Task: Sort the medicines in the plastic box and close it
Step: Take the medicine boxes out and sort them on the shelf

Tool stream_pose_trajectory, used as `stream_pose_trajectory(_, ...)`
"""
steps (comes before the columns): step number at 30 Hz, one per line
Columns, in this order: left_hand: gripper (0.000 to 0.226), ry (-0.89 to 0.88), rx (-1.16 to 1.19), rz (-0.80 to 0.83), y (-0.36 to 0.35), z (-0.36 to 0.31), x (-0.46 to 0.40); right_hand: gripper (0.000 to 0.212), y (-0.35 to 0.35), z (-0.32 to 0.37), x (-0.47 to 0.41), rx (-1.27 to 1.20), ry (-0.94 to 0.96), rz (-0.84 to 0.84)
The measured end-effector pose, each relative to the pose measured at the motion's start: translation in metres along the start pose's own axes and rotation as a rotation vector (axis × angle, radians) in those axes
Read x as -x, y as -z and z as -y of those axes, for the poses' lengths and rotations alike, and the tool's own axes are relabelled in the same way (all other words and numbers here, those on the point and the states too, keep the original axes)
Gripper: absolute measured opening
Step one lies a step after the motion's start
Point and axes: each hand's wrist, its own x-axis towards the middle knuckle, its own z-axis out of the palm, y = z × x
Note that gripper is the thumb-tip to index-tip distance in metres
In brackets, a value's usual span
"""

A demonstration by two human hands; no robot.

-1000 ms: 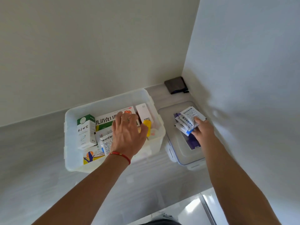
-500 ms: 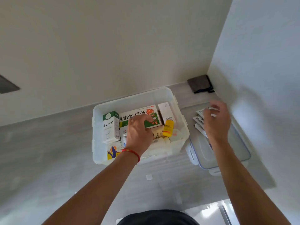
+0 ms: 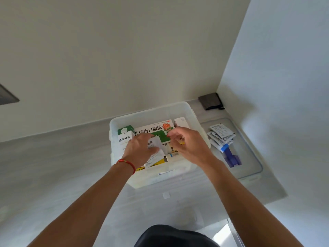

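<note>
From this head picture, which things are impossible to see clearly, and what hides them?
1. Head view: what the right hand touches; its fingers cover it.
2. Medicines under the left hand in the plastic box; the hand and a white packet cover them.
3. Print on the sachets on the lid: too small.
4. Dark object in the corner: too blurred to identify.

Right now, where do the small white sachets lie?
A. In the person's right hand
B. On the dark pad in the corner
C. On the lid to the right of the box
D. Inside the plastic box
C: the sachets lie fanned out on the lid, right of the plastic box.
</note>
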Motion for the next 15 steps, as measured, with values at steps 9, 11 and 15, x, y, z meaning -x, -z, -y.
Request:
stream_pose_trajectory(9, 0.027, -0.088, 0.482, -0.098, 0.021, -0.064, -0.007, 0.032, 0.016, 0.027, 0.016, -0.400, -0.148, -0.256)
stream_pose_trajectory(11, 0.035, -0.105, 0.445, -0.111, 0.011, -0.064, -0.003, 0.028, 0.038, 0.012, 0.027, -0.513, -0.225, -0.433)
stream_pose_trajectory(15, 0.033, -0.125, 0.138, -0.092, -0.020, -0.042, 0.014, 0.023, 0.085, -0.058, 0.064, -0.474, -0.509, -0.770)
